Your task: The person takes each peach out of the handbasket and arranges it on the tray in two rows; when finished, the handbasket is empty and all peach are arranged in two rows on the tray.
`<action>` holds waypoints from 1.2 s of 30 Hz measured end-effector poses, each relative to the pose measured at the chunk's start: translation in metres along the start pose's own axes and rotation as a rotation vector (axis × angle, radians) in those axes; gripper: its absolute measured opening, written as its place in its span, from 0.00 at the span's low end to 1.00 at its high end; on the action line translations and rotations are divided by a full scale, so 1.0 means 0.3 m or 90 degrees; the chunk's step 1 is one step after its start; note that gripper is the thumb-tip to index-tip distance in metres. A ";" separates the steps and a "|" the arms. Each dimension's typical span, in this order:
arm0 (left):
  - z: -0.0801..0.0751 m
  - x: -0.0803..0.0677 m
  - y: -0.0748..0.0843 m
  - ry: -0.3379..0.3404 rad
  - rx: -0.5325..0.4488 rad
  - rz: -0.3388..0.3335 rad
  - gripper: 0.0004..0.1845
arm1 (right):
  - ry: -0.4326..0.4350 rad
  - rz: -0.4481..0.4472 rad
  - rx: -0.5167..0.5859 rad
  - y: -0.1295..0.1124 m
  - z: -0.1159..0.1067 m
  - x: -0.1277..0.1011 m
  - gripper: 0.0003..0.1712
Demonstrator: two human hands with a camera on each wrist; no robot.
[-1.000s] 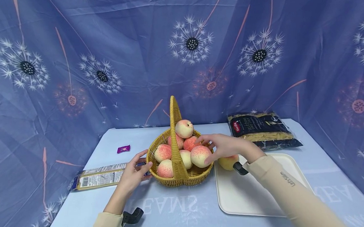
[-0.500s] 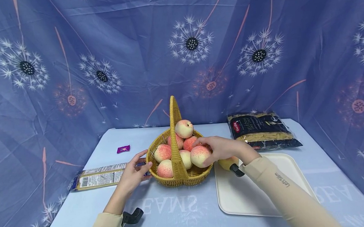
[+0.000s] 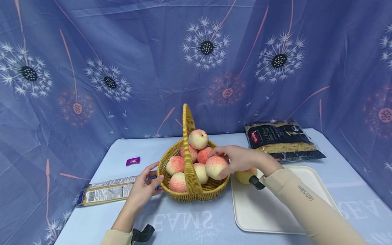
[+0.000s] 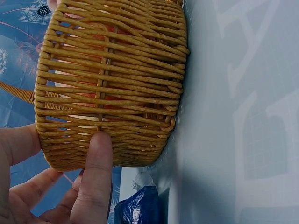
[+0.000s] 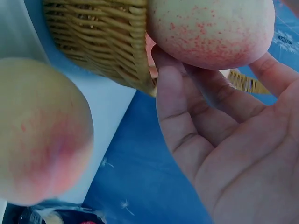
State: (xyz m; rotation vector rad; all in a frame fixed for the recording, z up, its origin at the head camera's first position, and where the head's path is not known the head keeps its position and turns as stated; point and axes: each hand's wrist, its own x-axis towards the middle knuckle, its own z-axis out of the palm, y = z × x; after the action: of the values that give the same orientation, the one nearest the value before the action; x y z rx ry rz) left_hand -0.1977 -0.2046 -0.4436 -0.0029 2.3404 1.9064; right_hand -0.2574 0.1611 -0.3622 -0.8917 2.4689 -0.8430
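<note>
A yellow wicker basket [image 3: 194,187] with a tall arched handle holds several pink-and-cream peaches [image 3: 175,165]. At its right rim, my right hand [image 3: 239,158] grips one peach [image 3: 216,167] between thumb and fingers; in the right wrist view, the fingers curl under this peach [image 5: 215,32]. On the other side, my left hand [image 3: 146,184] rests its fingers against the basket's left wall. One straight finger [image 4: 96,172] lies along the weave in the left wrist view. Another peach [image 3: 245,175] sits on the white tray [image 3: 267,215], partly behind my right wrist.
Beyond the tray, a black pasta bag [image 3: 283,142] lies at the back right. A long printed packet [image 3: 108,190] stretches out behind my left hand. Farther back is a small purple packet [image 3: 133,161]. A blue dandelion-print curtain [image 3: 153,65] closes off the back.
My right hand has shifted slightly left and closed its fingers round the peach at the basket's right rim. The left hand and the basket have stayed in place.
</note>
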 end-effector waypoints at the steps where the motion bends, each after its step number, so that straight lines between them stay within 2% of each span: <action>1: 0.000 0.000 0.001 0.001 -0.001 0.000 0.33 | 0.008 -0.001 0.002 0.000 -0.005 -0.005 0.37; 14: -0.001 -0.003 -0.001 0.001 -0.003 -0.003 0.33 | 0.075 0.025 0.050 0.026 -0.085 -0.099 0.36; 20: 0.001 -0.005 0.003 -0.001 -0.001 -0.004 0.33 | 0.120 0.047 0.076 0.091 -0.110 -0.204 0.39; 29: -0.001 0.001 0.003 0.006 0.005 -0.008 0.32 | 0.189 0.050 0.109 0.212 -0.106 -0.362 0.40; 36: -0.001 0.003 0.001 0.007 0.011 -0.006 0.32 | 0.220 0.077 0.115 0.278 -0.084 -0.428 0.39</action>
State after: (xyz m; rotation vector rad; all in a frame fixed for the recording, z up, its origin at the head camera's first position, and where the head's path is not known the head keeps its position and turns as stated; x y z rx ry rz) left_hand -0.1987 -0.2047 -0.4434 -0.0233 2.3597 1.8855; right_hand -0.2146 0.3093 -0.3789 -0.5651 2.6442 -1.2410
